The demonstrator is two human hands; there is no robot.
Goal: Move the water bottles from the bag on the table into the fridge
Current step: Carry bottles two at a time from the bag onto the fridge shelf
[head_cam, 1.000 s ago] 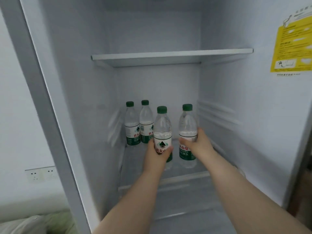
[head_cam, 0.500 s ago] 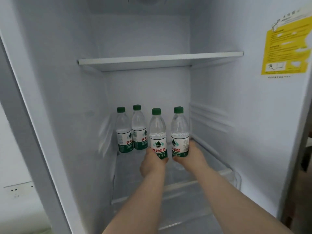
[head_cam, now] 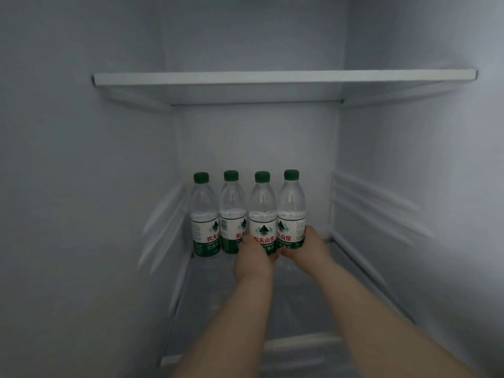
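Note:
Several clear water bottles with green caps and white-green labels stand in a row at the back of the fridge's glass shelf (head_cam: 237, 309). The two on the left, the far-left bottle (head_cam: 205, 214) and its neighbour (head_cam: 232, 211), stand free. My left hand (head_cam: 252, 261) grips the lower part of the third bottle (head_cam: 262, 211). My right hand (head_cam: 306, 248) grips the base of the rightmost bottle (head_cam: 291, 205). All stand upright, side by side. The bag and the table are out of view.
A white upper shelf (head_cam: 283, 77) spans the fridge above the bottles. Ribbed side walls (head_cam: 376, 214) flank the lower shelf. Bare shelf room lies to the right of the row and in front of it.
Both hands have pushed their bottles back into line with the two at the rear. The view has moved closer into the fridge, and the inside looks darker.

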